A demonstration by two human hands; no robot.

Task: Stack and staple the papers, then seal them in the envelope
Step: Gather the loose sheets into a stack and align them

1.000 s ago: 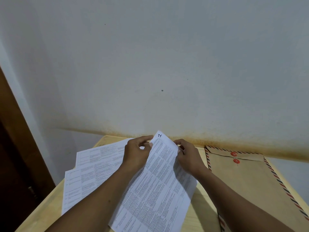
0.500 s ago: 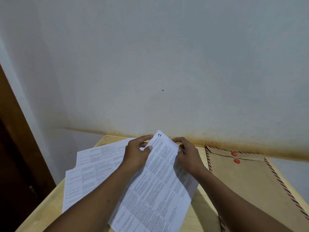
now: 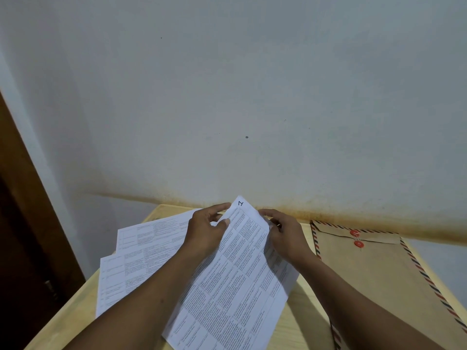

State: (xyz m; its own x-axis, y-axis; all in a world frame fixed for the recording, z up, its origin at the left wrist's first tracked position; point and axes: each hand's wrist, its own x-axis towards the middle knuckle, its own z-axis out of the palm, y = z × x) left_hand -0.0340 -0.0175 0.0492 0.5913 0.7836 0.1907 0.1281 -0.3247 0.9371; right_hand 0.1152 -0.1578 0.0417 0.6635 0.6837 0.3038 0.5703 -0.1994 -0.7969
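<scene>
While the pages are not yet squared into one stack, I have the left hand (image 3: 204, 231) and the right hand (image 3: 285, 236) up at the far end of the top sheet (image 3: 235, 281), one on each side of its hand-marked corner. The left hand pinches the left edge between thumb and curled fingers. The right hand pinches the right edge the same way, though its fingertips are tucked behind the paper and I cannot tell how many sheets they hold. I judge the grip sits near that corner because that is where the edges must line up and where a staple would go. The sheet slants from the far corner down towards the near edge of the table (image 3: 303, 317); whether its near part rests on the wood I cannot tell. Another page's edge peeks out beneath it on the right, beside the right wrist. More printed pages (image 3: 141, 251) lie fanned out to the left, partly under the left forearm, so by my reckoning the gathering is unfinished. The brown envelope (image 3: 379, 279) lies flat on the right, close to the wall (image 3: 252, 97), flap folded down by its red buttons (image 3: 355, 233), apart from the paperwork until needed. No stapler is in view
</scene>
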